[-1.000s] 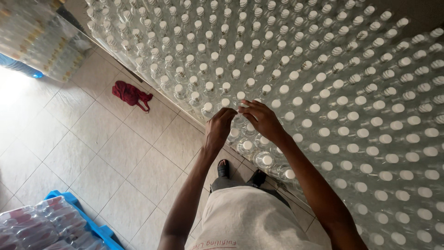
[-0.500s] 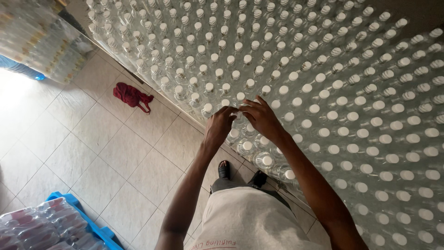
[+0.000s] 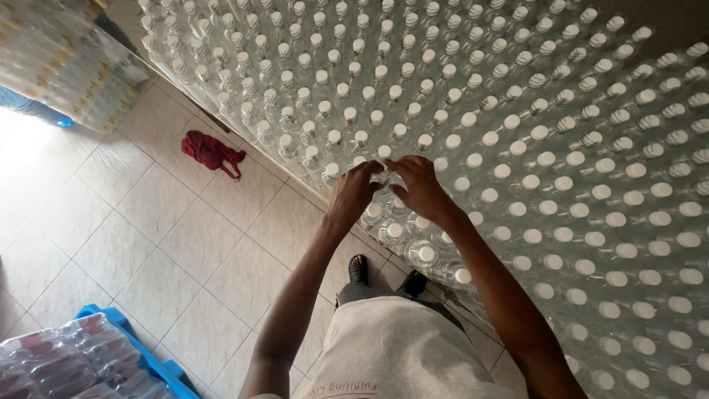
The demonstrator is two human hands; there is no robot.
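Observation:
A wide field of clear plastic bottles with white caps (image 3: 517,140) stands upright in close rows, filling the upper and right part of the head view. My left hand (image 3: 353,193) and my right hand (image 3: 419,188) meet at the near edge of the rows, fingers curled together over one bottle top (image 3: 382,175) that is mostly hidden by them. Whether the fingers grip the bottle or some wrapping on it cannot be told. Capped bottles (image 3: 422,253) stand right below my right wrist.
Beige floor tiles (image 3: 148,222) lie to the left, with a red cloth (image 3: 210,151) on them. Shrink-wrapped bottle packs (image 3: 59,70) stand top left. More wrapped packs (image 3: 66,362) rest on a blue pallet (image 3: 159,366) at bottom left. My dark shoes (image 3: 384,277) show below.
Both hands have stayed at the same spot on the bottle rows; the fingers have drawn closer together over the bottle top.

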